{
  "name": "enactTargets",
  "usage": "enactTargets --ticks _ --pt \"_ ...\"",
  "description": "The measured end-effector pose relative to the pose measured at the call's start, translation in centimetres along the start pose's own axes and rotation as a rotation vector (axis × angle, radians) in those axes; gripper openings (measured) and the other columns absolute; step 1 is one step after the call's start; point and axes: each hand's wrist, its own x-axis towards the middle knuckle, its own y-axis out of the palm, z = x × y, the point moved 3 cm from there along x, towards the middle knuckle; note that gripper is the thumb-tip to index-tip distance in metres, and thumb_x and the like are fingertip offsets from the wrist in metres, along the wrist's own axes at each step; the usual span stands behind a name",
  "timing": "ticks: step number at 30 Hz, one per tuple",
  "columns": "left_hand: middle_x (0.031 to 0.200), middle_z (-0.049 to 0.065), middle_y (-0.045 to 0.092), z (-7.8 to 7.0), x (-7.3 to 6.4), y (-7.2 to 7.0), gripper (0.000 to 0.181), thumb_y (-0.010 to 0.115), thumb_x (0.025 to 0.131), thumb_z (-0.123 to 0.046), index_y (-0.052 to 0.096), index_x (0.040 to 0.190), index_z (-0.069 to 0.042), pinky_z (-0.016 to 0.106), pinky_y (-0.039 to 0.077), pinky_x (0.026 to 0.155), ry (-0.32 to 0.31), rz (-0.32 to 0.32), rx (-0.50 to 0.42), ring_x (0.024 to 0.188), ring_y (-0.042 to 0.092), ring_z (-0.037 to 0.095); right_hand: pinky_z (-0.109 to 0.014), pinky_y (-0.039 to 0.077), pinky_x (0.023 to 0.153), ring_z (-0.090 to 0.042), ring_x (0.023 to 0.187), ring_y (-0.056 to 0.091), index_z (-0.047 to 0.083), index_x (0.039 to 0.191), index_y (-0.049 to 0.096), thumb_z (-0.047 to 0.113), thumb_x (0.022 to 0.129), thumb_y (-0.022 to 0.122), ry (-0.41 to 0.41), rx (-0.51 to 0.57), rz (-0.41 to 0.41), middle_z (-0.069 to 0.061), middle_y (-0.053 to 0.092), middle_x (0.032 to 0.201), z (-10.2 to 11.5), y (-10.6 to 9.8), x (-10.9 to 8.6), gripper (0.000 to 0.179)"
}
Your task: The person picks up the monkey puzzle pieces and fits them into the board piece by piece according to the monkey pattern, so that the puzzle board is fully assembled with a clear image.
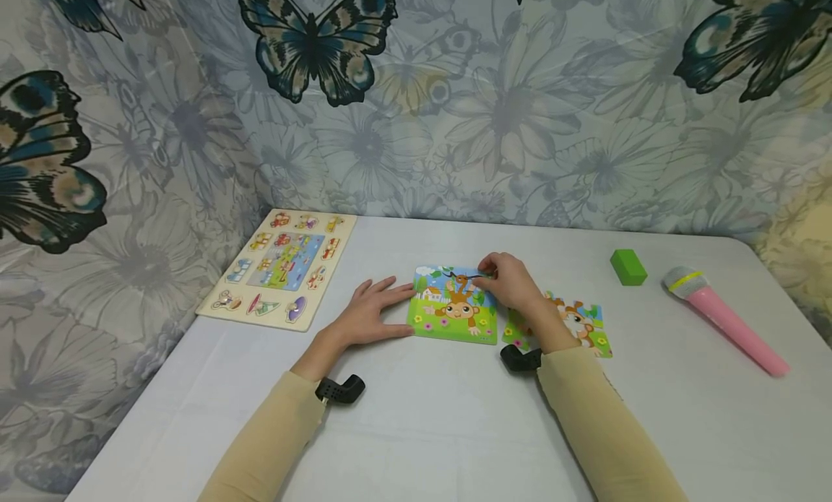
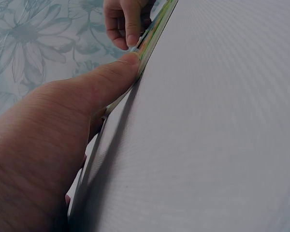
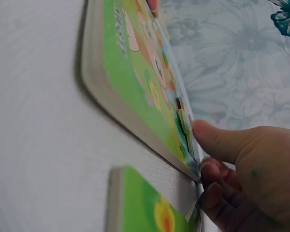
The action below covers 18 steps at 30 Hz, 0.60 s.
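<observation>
A jigsaw puzzle (image 1: 448, 327) with a monkey picture lies in front of me in a shallow tray board. My left hand (image 1: 373, 314) rests spread at its left side, with straight fingers and the thumb tip against the edge. In the left wrist view the left thumb (image 2: 106, 82) meets the board's rim. My right hand (image 1: 513, 282) is at the upper right corner, pinching a puzzle piece with thumb and curled fingers. Dark gaps beside a slightly raised puzzle piece (image 3: 182, 128) show near the right thumb (image 3: 217, 140); the fingertips partly hide it.
A second monkey puzzle (image 1: 594, 329) lies partly under my right forearm. Farther right are a green block (image 1: 628, 267) and a pink toy microphone (image 1: 734, 329). A wooden picture board (image 1: 318, 271) lies at the back left. Butterfly-patterned cloth (image 1: 416, 148) hangs behind the white table (image 1: 422, 430).
</observation>
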Motion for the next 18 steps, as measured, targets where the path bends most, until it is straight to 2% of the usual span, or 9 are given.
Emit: enactTargets --ticks 10,18 --pt "0.157 -0.005 0.042 0.02 0.03 -0.09 0.074 0.074 0.088 -0.05 0.051 0.151 -0.02 0.058 0.004 0.118 -0.005 0.005 -0.003 0.151 0.021 0.026 -0.044 0.046 0.082 -0.028 0.088 0.052 -0.002 0.116 0.067 0.022 0.09 0.079 -0.087 -0.036 0.072 -0.016 0.058 0.112 0.3 -0.64 -0.46 0.037" --pt "0.157 -0.005 0.043 0.03 0.02 -0.06 0.074 0.074 0.088 -0.05 0.051 0.151 -0.02 0.058 0.005 0.118 -0.002 0.005 0.003 0.151 0.021 0.026 -0.043 0.044 0.08 -0.027 0.087 0.049 -0.001 0.121 0.068 0.019 0.092 0.077 -0.103 -0.031 0.092 -0.018 0.056 0.118 0.28 -0.4 -0.46 0.037"
